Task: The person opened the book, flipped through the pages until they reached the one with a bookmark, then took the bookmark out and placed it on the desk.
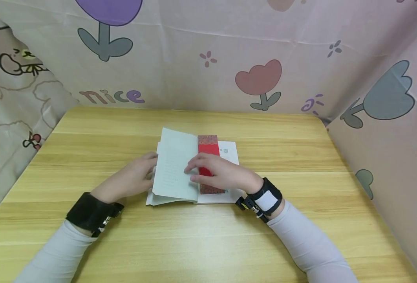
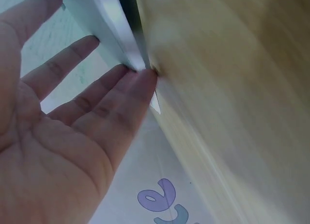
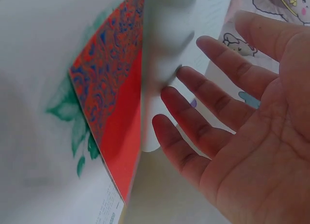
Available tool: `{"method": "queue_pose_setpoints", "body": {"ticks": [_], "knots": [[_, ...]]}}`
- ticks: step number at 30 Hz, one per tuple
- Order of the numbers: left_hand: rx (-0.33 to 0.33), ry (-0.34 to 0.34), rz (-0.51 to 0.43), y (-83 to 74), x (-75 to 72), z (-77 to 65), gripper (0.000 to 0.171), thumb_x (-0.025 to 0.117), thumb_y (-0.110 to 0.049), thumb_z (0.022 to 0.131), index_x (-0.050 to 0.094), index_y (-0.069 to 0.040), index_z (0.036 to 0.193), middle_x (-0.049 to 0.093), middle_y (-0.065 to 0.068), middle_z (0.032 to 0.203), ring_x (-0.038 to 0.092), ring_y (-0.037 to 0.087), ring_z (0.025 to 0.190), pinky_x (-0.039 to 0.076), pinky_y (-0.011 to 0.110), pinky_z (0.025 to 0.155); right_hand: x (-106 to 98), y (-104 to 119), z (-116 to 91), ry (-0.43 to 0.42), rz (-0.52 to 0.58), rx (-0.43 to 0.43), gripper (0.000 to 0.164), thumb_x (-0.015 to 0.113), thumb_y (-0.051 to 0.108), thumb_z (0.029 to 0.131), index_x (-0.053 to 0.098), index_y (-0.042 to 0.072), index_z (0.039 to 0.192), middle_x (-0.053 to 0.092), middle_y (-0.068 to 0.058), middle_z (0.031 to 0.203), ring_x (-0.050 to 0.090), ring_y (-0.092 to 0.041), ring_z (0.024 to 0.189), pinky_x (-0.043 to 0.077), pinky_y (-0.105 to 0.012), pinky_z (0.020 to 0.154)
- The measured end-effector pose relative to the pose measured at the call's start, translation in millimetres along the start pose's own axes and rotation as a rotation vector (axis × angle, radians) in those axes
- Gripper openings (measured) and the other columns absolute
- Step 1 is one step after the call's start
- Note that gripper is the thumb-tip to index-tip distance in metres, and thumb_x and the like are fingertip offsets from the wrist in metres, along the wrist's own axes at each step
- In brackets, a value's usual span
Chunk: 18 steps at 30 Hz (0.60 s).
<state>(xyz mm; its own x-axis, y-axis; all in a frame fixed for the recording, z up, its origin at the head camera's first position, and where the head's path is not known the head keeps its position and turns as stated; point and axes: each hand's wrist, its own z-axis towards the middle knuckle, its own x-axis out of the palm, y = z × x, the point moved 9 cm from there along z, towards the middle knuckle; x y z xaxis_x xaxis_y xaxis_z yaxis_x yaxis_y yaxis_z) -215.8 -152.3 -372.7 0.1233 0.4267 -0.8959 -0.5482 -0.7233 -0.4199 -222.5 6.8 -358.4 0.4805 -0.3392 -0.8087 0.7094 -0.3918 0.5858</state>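
Observation:
An open book [image 1: 176,165] lies on the table with several left-hand pages lifted slightly. Along its spine, on the right-hand page, is a red bookmark [image 1: 208,149] with speckled ends, seen in the right wrist view as a red strip [image 3: 118,132] with a blue-and-orange swirl. My left hand [image 1: 132,177] is at the book's left edge, its extended fingertips touching the page edges [image 2: 118,25]. Above the bookmark, my right hand [image 1: 217,171] reaches over with spread fingers, the fingertips close to the left page; whether they touch it I cannot tell.
The book is near the middle of a wooden table [image 1: 208,243]. Printed cloth [image 1: 180,78] hangs behind the table's back edge and along both sides. The right page carries a green leaf print [image 3: 72,112]. Each wrist wears a black band [image 1: 88,212].

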Motion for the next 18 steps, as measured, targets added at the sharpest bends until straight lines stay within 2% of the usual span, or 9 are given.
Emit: {"method": "queue_pose_setpoints", "body": {"ticks": [6,13,18], "knots": [[-0.073,-0.003,-0.01,7.1,-7.3,-1.4,0.039,0.063,-0.014,0.091,0.059,-0.003,0.128,0.053,0.016,0.126,0.054,0.031,0.11,0.047,0.046,0.089,4,-2,1,0.007,-0.057,0.025,0.033,0.065,0.031,0.092,0.066,0.019,0.122,0.052,0.006,0.127,0.043,-0.006,0.116,0.041,-0.023,0.093],[-0.115,-0.066,-0.074,12.2,-18.7,-2.1,0.03,0.055,-0.01,0.096,0.061,0.003,0.123,0.056,0.015,0.119,0.058,0.03,0.102,0.05,0.046,0.083,6,-1,1,0.023,-0.083,0.035,0.033,0.065,0.032,0.092,0.067,0.019,0.122,0.051,0.002,0.13,0.042,-0.009,0.117,0.04,-0.025,0.093],[-0.167,-0.099,-0.088,16.0,-22.8,-2.3,0.031,0.05,-0.018,0.101,0.064,0.002,0.121,0.058,0.012,0.117,0.057,0.028,0.102,0.048,0.046,0.084,8,-2,2,0.036,-0.103,0.039,0.035,0.065,0.033,0.091,0.067,0.019,0.123,0.051,0.0,0.132,0.041,-0.011,0.118,0.039,-0.027,0.093]]}}
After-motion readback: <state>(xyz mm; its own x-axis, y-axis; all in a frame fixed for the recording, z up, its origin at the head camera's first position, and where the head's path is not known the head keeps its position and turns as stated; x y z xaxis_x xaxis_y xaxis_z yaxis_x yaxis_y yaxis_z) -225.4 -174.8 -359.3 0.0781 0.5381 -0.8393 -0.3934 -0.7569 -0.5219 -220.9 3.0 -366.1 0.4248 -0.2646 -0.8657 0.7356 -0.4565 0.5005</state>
